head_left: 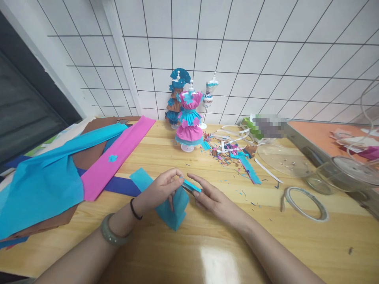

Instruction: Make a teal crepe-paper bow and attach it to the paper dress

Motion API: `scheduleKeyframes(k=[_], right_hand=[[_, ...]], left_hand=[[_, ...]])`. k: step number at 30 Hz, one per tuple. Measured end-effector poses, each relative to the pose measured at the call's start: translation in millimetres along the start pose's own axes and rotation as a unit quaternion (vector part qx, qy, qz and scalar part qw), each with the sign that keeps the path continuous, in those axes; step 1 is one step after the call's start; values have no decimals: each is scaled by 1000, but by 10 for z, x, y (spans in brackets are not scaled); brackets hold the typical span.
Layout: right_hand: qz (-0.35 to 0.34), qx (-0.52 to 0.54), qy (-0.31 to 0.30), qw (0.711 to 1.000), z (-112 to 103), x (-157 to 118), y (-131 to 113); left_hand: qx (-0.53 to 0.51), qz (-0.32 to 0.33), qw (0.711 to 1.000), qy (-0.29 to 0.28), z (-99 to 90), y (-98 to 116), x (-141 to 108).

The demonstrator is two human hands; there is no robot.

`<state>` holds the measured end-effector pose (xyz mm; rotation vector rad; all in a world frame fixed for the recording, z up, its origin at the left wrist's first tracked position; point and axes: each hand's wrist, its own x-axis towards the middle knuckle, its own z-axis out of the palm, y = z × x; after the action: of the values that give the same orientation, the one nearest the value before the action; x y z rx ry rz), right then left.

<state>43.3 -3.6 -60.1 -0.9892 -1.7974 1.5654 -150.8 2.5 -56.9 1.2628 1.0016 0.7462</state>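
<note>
A long strip of blue crepe paper (174, 215) trails from my hands down to the wooden table, with one end lying flat behind my left wrist. Its upper end is folded into a narrow stack (191, 185) between my two hands. My left hand (166, 185), with a hair tie and a bangle at the wrist, pinches the left end of that stack. At the other end, my right hand (211, 197) grips the stack between thumb and fingers, its index finger stretched out above. What lies under the fold is hard to make out.
Crepe sheets in turquoise (53, 181) and pink (118, 157) lie piled at left. Paper-dressed mannequins (189, 118) stand by the tiled wall. Paper scraps (227, 152), a roll of tape (308, 203) and a clear plastic container (346, 169) occupy the right side.
</note>
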Motion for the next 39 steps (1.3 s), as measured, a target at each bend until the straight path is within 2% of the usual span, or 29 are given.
scheduleKeyframes(k=[11, 13, 17, 19, 21, 24, 29, 35, 39], right_hand=[[8, -41, 0, 999, -11, 10, 38], [13, -52, 17, 998, -19, 10, 25], [51, -29, 38, 998, -28, 27, 12], [41, -1, 67, 997, -12, 43, 16], [8, 32, 109, 993, 28, 54, 22], [-30, 51, 147, 987, 128, 51, 29], [-78, -4, 199, 977, 243, 59, 109], [-34, 84, 257, 962, 163, 155, 178], [2, 67, 285, 956, 103, 178, 128]], left_hand=[[13, 8, 1000, -5, 15, 17, -1], [32, 32, 998, 31, 3, 11, 11], [74, 89, 977, 177, -55, -12, 46], [79, 100, 966, 225, -77, -26, 64], [78, 98, 961, 248, -73, -42, 79], [50, 88, 966, 236, -19, -61, 91], [18, 43, 982, 183, 85, -52, 82], [-36, 31, 989, 141, 99, -41, 91], [-50, 18, 988, 143, 80, -53, 112]])
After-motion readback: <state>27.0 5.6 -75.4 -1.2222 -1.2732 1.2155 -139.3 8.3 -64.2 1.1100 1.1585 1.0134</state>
